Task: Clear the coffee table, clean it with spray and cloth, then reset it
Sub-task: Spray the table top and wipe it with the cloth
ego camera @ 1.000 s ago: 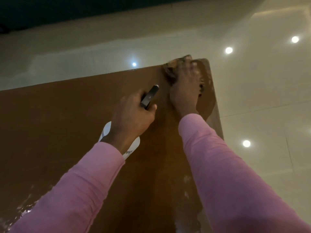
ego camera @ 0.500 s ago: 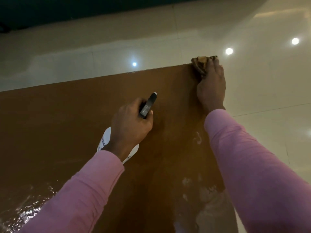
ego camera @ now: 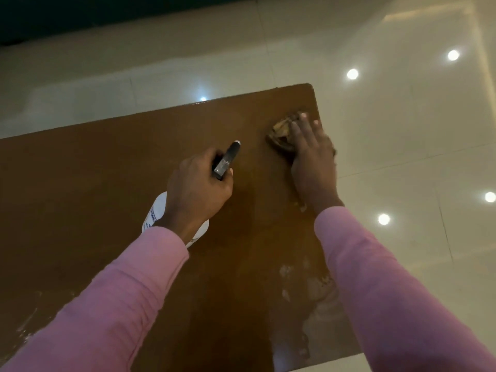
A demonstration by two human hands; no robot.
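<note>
The brown coffee table [ego camera: 94, 189] fills the lower left of the head view, its far right corner visible. My left hand [ego camera: 198, 189] grips a white spray bottle [ego camera: 157, 210] by its black nozzle head [ego camera: 226, 159], which points toward the far right. My right hand [ego camera: 312, 154] presses flat on a crumpled brownish cloth [ego camera: 280, 135] near the table's right edge, a little short of the far corner. Most of the cloth is hidden under the palm. Both sleeves are pink.
Wet, whitish smears [ego camera: 303, 296] lie on the tabletop near its front right, and more at the front left [ego camera: 29, 318]. Glossy cream floor tiles [ego camera: 402, 130] with ceiling-light reflections surround the table. A dark band [ego camera: 80, 14] runs along the far wall.
My right hand and the cloth slid back from the far right corner toward me along the right edge. The left hand with the spray bottle stayed about where it was.
</note>
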